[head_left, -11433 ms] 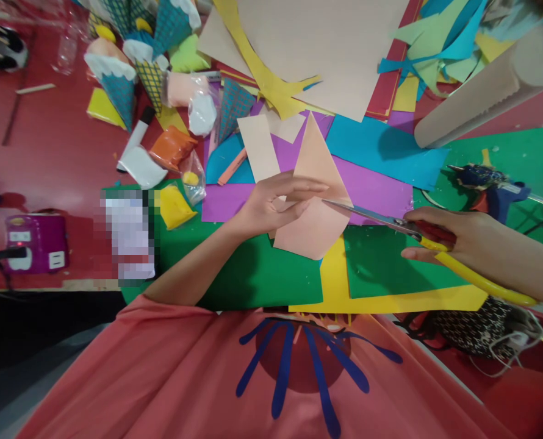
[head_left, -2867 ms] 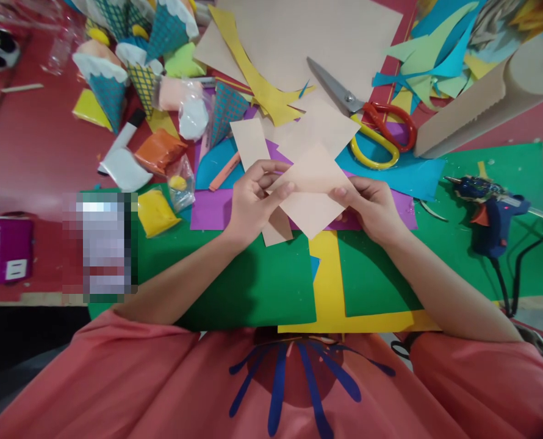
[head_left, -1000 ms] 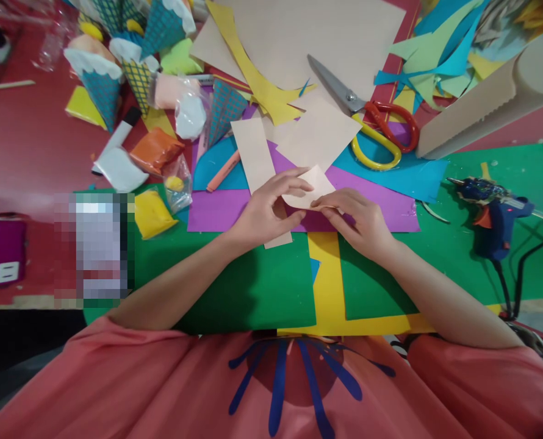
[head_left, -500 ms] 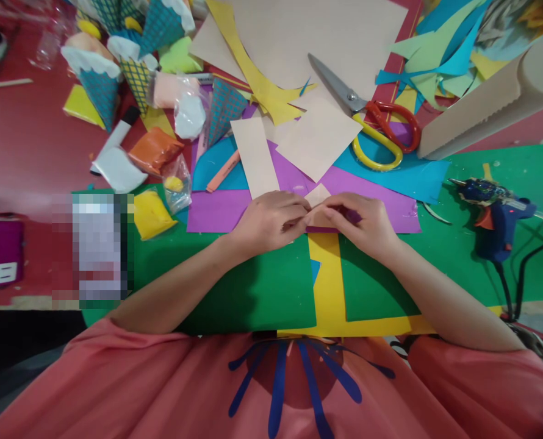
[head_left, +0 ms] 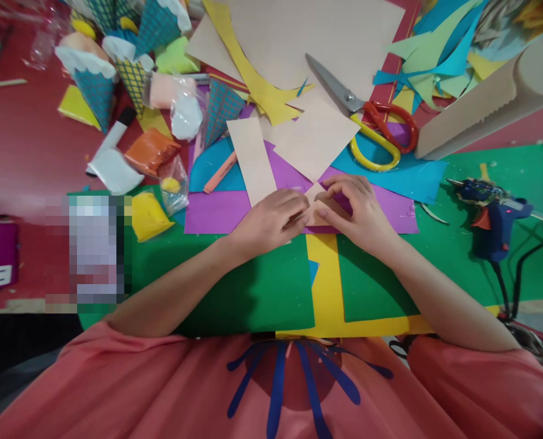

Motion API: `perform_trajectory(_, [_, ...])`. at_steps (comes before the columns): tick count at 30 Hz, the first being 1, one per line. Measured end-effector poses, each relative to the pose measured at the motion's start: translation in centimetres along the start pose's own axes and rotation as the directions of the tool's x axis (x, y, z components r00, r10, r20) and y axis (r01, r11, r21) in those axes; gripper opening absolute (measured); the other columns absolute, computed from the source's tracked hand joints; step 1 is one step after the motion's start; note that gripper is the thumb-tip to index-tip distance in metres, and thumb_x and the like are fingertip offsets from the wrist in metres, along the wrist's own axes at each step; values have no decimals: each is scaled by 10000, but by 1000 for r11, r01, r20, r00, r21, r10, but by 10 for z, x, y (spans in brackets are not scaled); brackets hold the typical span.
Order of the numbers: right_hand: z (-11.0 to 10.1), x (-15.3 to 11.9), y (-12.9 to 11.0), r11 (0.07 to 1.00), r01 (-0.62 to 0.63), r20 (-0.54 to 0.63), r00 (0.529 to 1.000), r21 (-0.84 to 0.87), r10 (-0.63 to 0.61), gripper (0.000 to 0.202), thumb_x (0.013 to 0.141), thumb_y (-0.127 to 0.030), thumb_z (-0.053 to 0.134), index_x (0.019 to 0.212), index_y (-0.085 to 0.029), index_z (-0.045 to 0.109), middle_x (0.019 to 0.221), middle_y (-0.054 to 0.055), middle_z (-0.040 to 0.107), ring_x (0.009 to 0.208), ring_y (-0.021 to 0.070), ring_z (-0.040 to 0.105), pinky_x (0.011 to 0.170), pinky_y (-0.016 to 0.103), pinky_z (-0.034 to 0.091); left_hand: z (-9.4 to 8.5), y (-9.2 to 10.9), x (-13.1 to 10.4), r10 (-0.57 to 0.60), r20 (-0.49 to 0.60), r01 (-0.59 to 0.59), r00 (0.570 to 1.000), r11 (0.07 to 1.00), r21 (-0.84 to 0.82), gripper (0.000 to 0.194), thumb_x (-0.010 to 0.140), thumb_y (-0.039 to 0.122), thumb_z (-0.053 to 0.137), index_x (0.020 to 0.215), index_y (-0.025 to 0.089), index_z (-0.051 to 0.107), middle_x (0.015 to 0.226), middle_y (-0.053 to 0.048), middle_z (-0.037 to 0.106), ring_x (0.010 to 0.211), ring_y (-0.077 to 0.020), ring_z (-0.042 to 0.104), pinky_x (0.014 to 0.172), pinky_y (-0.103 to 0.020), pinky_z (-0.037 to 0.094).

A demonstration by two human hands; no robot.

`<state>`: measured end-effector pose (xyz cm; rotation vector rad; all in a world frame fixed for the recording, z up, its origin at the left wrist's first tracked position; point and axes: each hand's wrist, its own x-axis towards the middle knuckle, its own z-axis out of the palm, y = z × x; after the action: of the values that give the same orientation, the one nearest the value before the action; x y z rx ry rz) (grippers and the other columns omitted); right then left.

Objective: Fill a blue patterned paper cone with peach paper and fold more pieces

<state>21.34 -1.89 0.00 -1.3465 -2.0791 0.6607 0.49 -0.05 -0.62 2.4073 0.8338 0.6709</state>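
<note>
A small piece of beige paper (head_left: pixel 318 214) lies between my hands on purple paper (head_left: pixel 216 213). My left hand (head_left: pixel 271 221) has its fingers closed at the left edge of that piece, with the fingertips partly hidden. My right hand (head_left: pixel 360 213) is over the right side of the piece, thumb and index finger parted, the thumb tip at the paper. Just beyond them are a beige paper square (head_left: pixel 317 140) and a beige paper strip (head_left: pixel 252 158). Big scissors (head_left: pixel 351 100) with one red and one yellow handle lie slightly opened behind the square.
A blue glue gun (head_left: pixel 498 228) rests on green sheets (head_left: pixel 248 286) at right, its cable trailing down. Rolled beige paper (head_left: pixel 477 103) and coloured scraps (head_left: pixel 431 61) are at back right. Paper cones (head_left: pixel 93 91), clay packets (head_left: pixel 150 213) and a marker (head_left: pixel 116 134) crowd the left.
My right thumb and index finger have parted, and the index finger has lifted away from the small beige piece. My left hand has stayed nearly in place.
</note>
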Motion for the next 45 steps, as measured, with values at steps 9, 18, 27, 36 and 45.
perform_trajectory(9, [-3,1,-6,967,-98,19,995,236,96,220,807,-236,648,1004,-204,556,964,51,655,887,191,608,758,334,475,2,-3,-1,8,13,-8,1000,1000,14,285,984,332,389,845,174,581,884,-83,671,873,-189,622,764,-323,491])
perform_trajectory(18, [-3,2,-6,947,-118,71,992,300,102,171,857,-317,634,949,-176,605,880,33,644,758,131,573,627,262,430,1,-4,-1,57,3,-57,998,997,49,251,976,284,413,885,163,613,944,-103,698,915,-197,640,790,-336,501])
perform_trajectory(27, [-5,4,-6,775,-267,101,961,572,257,199,819,-365,673,917,-198,627,795,3,630,663,110,554,574,256,441,-2,1,-5,-2,-296,4,955,1000,6,370,942,415,513,1263,233,482,1277,-115,583,1223,-244,546,1016,-415,453])
perform_trajectory(36, [3,1,-9,711,-223,-36,944,667,329,357,785,-514,697,891,-261,469,838,2,573,683,133,577,604,292,527,10,-3,-5,-334,-114,191,936,750,-633,557,870,661,500,1241,253,423,1112,-87,658,1046,-207,676,813,-310,568])
perform_trajectory(45, [8,-1,-17,625,-254,59,947,738,315,439,695,-493,790,901,-226,508,824,-15,567,735,102,581,629,226,531,9,7,-7,-395,-61,274,917,731,-625,417,883,482,591,1158,196,460,1046,-78,693,963,-188,694,749,-267,580])
